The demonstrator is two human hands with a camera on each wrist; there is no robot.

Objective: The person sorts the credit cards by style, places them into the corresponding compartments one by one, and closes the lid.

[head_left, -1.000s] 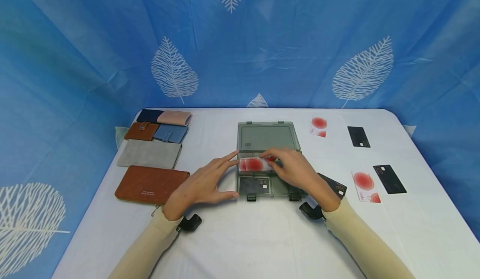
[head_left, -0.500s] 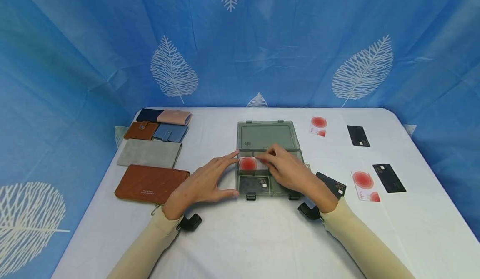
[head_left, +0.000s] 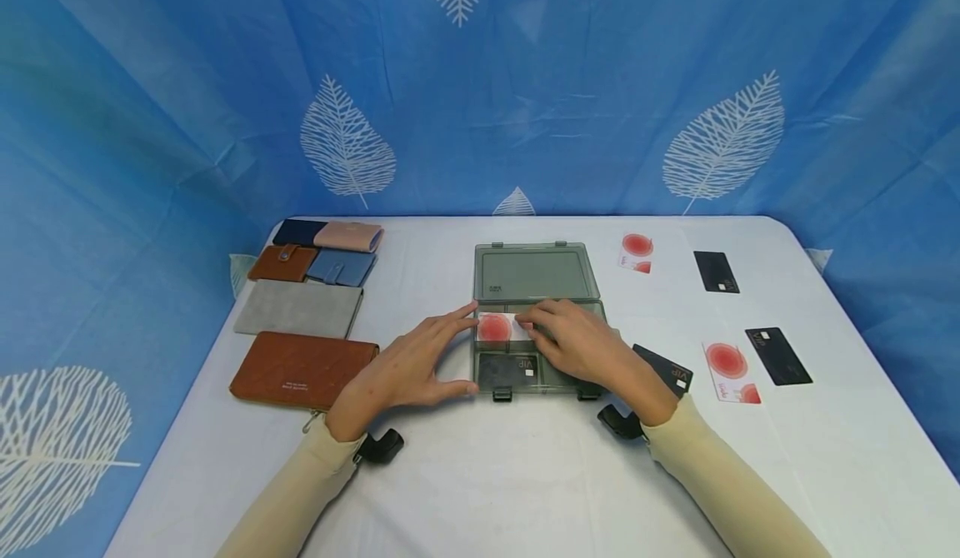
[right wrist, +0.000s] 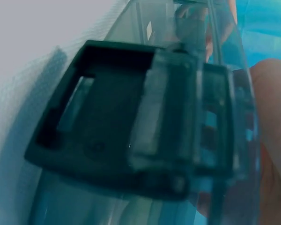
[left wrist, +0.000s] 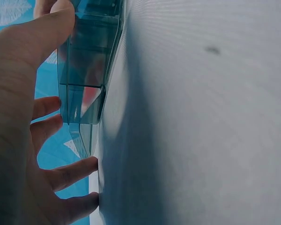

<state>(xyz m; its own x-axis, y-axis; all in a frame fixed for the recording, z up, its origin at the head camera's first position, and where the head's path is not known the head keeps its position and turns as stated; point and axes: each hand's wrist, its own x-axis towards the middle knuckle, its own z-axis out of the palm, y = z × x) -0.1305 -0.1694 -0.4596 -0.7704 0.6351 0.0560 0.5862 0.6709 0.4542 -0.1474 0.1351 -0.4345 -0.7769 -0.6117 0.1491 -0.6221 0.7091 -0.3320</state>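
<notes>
Resting mid-surface, the open translucent grey plastic compartment box [head_left: 537, 316] is braced at its left wall by the left hand [head_left: 405, 366], fingers relaxed and straight; a white card with a red circle [head_left: 501, 327] is pressed into its rear-left compartment by the right hand [head_left: 585, 346], fingers slightly bent, gripping nothing

A white counter [head_left: 480, 491] with rounded far corners fills the lower view. Behind and to both sides hangs a blue cloth backdrop [head_left: 150, 125], creased, printed with white leaves [head_left: 347, 141]. Light falls soft and even.
</notes>
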